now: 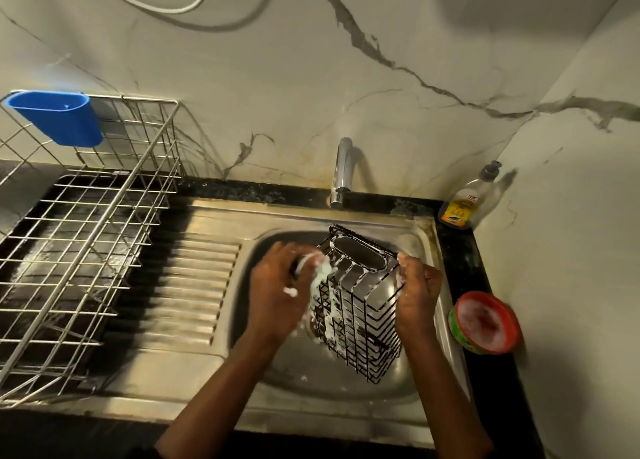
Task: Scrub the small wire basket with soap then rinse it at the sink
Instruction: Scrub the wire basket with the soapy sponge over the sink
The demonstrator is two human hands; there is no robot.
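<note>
A small black wire basket (360, 306) hangs tilted over the steel sink bowl (311, 372), streaked with white foam. My right hand (417, 292) grips its right edge near the top. Holding a soapy scrubber (320, 271), my left hand (280, 285) presses it against the basket's left side. Foam clings to the fingers of both hands. The tap (341, 171) stands behind the bowl, and no water is seen running.
A large steel dish rack (86, 250) with a blue plastic cup holder (57, 117) sits on the left. A ribbed drainboard (194, 285) lies beside the bowl. A pump soap bottle (465, 205) stands in the back right corner. A red-rimmed soap tub (485, 321) sits at the right.
</note>
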